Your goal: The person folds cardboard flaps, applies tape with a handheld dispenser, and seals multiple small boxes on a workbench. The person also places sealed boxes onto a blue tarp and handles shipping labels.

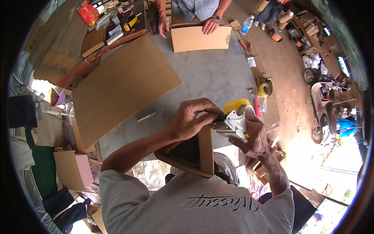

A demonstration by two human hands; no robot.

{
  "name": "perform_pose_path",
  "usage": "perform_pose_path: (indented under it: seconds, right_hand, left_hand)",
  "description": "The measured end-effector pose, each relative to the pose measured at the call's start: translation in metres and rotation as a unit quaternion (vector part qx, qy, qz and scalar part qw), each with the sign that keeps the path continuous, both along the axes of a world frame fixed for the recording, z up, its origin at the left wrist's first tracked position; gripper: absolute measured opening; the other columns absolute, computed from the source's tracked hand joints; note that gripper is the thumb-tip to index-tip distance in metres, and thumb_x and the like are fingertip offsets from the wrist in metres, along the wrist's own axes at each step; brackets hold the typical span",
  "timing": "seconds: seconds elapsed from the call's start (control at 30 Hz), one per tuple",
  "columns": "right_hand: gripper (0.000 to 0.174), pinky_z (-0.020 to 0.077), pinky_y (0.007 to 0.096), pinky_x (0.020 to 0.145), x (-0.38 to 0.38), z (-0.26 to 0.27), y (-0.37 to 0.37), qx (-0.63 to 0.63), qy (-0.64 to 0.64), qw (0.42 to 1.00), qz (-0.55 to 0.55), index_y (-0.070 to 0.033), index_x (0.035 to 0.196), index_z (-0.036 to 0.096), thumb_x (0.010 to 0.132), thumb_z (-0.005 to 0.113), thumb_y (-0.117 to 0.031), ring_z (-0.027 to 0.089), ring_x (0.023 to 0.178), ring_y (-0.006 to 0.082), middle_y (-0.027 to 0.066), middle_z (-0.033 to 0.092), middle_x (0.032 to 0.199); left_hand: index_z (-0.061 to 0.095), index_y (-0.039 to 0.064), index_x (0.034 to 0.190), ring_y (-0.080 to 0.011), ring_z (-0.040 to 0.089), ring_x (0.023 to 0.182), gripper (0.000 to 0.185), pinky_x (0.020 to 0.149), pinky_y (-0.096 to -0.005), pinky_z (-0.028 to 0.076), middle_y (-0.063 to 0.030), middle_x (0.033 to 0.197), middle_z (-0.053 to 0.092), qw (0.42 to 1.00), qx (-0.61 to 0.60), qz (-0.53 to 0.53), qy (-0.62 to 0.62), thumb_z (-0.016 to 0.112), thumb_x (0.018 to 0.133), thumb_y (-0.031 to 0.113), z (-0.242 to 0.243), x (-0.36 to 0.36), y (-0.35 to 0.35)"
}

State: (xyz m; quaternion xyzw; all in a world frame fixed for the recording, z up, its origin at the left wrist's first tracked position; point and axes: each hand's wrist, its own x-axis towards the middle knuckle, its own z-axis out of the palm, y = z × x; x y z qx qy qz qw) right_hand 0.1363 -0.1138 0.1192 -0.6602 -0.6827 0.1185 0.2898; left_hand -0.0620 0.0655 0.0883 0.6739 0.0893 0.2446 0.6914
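Note:
My right hand point(255, 137) is closed around a metal packing-tape dispenser point(236, 124) carrying a yellow tape roll point(240, 104). With fingers and thumb bent together, my left hand point(195, 118) touches the dispenser's front end, above the top edge of a cardboard box point(206, 152). Whether those fingers pinch tape is not visible. The box stands against my body, its dark inside partly showing. A large flat cardboard sheet point(125, 87) lies to the left on the grey table point(210, 70). A slim pale tool point(146, 117) rests near that sheet.
Across the table, a co-worker's hand point(211, 26) rests on a cardboard piece point(201, 41). At the right edge are a yellow tape roll point(265, 89), red-handled pliers point(245, 45) and a plastic bottle point(247, 25). Stacked cardboard point(58, 44) stands at the upper left.

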Motion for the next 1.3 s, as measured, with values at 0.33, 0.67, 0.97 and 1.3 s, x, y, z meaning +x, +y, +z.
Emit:
perform_pose_path:
  seconds: [0.33,0.67,0.97,1.3]
  right_hand:
    - [0.049,0.0553,0.0445,0.084,0.004,0.032,0.011,-0.164,0.098,0.982,-0.015,0.004,0.116,0.067,0.079,0.082,-0.026,0.071,0.091,0.0351,0.0202,0.072,0.098]
    - [0.057,0.055,0.044,0.084,-0.004,0.072,0.04,-0.235,0.071,0.969,-0.028,0.003,0.126,0.059,0.082,0.078,-0.028,0.072,0.096,0.0379,0.0228,0.072,0.102]
    - [0.046,0.0533,0.0431,0.082,-0.009,0.092,0.072,-0.297,0.1,0.947,0.065,0.005,0.118,0.065,0.087,0.075,-0.028,0.07,0.088,0.0329,0.0205,0.072,0.098]
    - [0.048,0.0527,0.0358,0.081,-0.023,0.103,0.072,-0.391,0.292,0.873,-0.013,0.005,0.118,0.07,0.095,0.073,-0.037,0.069,0.089,0.0187,0.0109,0.073,0.095]
  left_hand:
    - [0.072,-0.005,0.106,-0.0094,0.066,0.089,0.016,0.081,-0.0267,0.055,-0.0056,0.094,0.073,0.993,0.03,0.111,0.041,0.059,0.099,-0.008,0.004,0.006,0.001]
    - [0.071,-0.006,0.105,-0.0079,0.066,0.078,0.012,0.068,-0.024,0.054,-0.0062,0.089,0.073,0.988,-0.084,0.128,0.024,0.061,0.099,-0.004,-0.003,0.012,0.015]
    - [0.071,-0.004,0.1,-0.0075,0.065,0.073,0.015,0.064,-0.0233,0.053,-0.0051,0.086,0.073,0.97,-0.038,0.238,-0.016,0.059,0.097,-0.011,0.011,0.001,0.023]
    - [0.073,-0.005,0.096,-0.011,0.07,0.071,0.008,0.069,-0.0268,0.056,-0.0092,0.079,0.074,0.949,0.035,0.314,0.0,0.066,0.096,-0.001,0.02,-0.034,0.045]
